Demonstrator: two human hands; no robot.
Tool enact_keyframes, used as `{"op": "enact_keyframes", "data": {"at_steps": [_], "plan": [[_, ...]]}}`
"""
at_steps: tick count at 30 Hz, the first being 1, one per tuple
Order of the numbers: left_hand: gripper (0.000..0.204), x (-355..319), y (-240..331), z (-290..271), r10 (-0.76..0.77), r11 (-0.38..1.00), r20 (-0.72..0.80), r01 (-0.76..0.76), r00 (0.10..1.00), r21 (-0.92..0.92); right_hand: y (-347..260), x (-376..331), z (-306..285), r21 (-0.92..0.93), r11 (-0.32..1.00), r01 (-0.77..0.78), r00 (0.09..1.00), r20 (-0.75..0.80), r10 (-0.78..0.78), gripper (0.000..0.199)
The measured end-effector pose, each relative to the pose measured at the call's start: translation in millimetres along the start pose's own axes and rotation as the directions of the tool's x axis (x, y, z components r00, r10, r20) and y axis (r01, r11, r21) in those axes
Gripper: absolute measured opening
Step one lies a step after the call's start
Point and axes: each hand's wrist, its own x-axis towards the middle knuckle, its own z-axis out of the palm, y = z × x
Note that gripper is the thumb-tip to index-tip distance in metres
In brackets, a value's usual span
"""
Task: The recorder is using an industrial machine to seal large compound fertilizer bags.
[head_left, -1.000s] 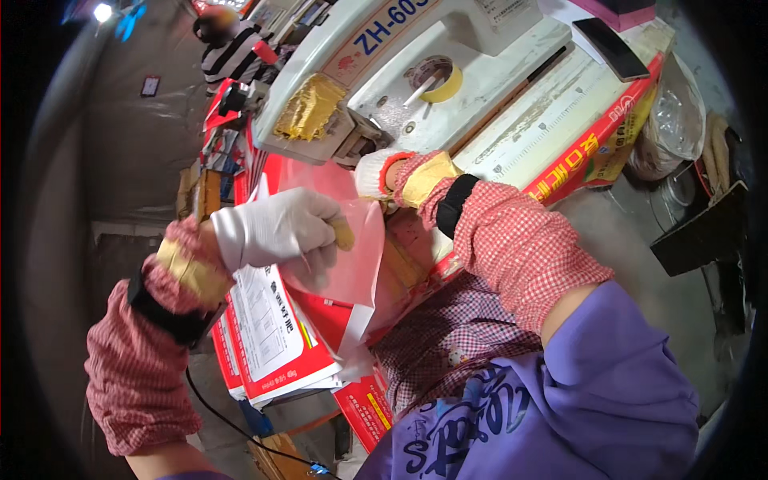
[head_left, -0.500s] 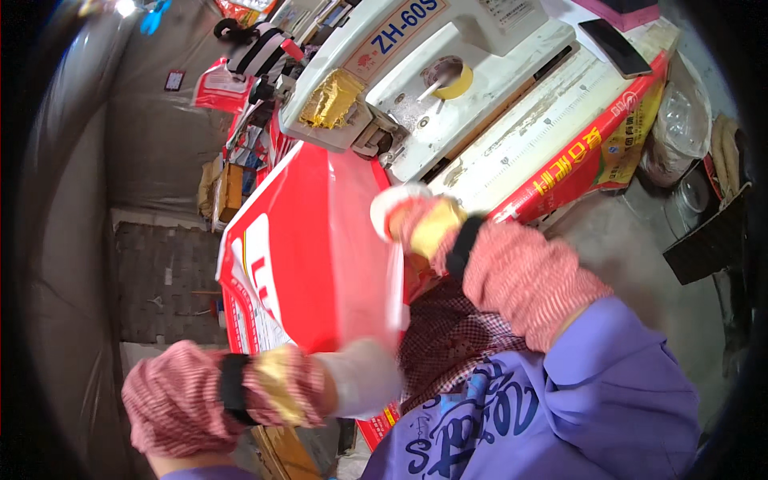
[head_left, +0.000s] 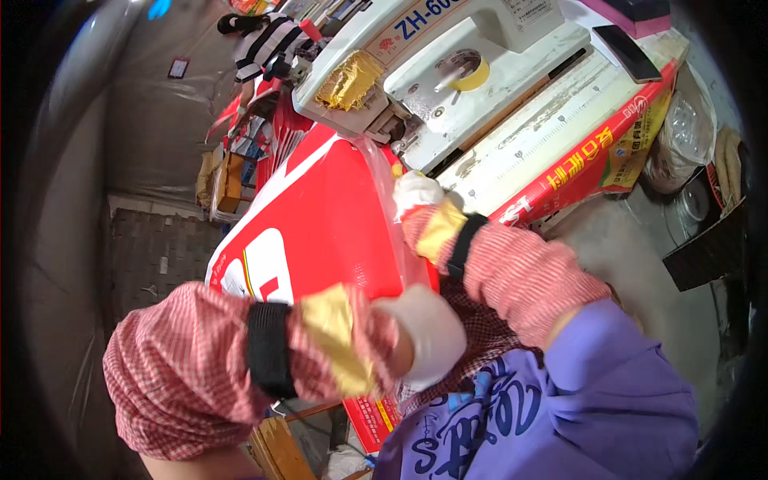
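A large red and white plastic bag (head_left: 336,216) is stretched out before me, its far corner close beneath the head of a sewing machine (head_left: 376,104). My right hand (head_left: 418,194), in a white glove, is closed on the bag's right edge, just short of the stitching area. At the near end of that edge, my left hand (head_left: 432,330), also gloved in white and blurred, is curled like a fist at the bag; its fingertips are hidden. Checked sleeve covers with black bands wrap both forearms.
To the right of the machine runs a worn white table (head_left: 528,132) edged with a red and yellow sheet. A phone (head_left: 628,54) and a roll of yellow tape (head_left: 470,72) lie there. Another person (head_left: 268,40) is at the far left, beyond a wooden box (head_left: 230,184).
The bag's far edge has shifted nearer the machine head. My left hand has moved right and slightly away from me, while the right has moved a little. The whole view has shifted slightly.
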Motion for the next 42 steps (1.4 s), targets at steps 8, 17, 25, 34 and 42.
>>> {"op": "enact_keyframes", "data": {"at_steps": [8,17,25,34,42], "plan": [[0.017,-34,-58,0,-0.117,0.989,-0.041,0.120,0.992,0.088,-9,16,14,0.067,0.988,-0.140,0.979,-0.142,0.148,0.016],[0.011,-24,2,24,0.307,0.815,-0.518,0.060,0.798,0.576,-15,38,27,-0.244,0.952,-0.187,0.972,-0.188,0.143,0.024],[0.038,-54,-34,-2,-0.076,0.996,-0.082,0.080,0.994,0.044,-19,43,55,0.187,0.977,-0.099,0.992,0.101,0.081,0.010],[0.023,6,-26,-10,0.065,0.988,-0.366,-0.112,0.928,-0.108,-20,31,70,0.121,-0.987,0.110,0.981,0.148,0.127,0.035],[0.011,-13,-94,-6,0.083,0.974,-0.541,-0.182,0.837,-0.132,-1,35,11,0.775,0.601,-0.195,0.981,0.146,0.129,0.030]]}}
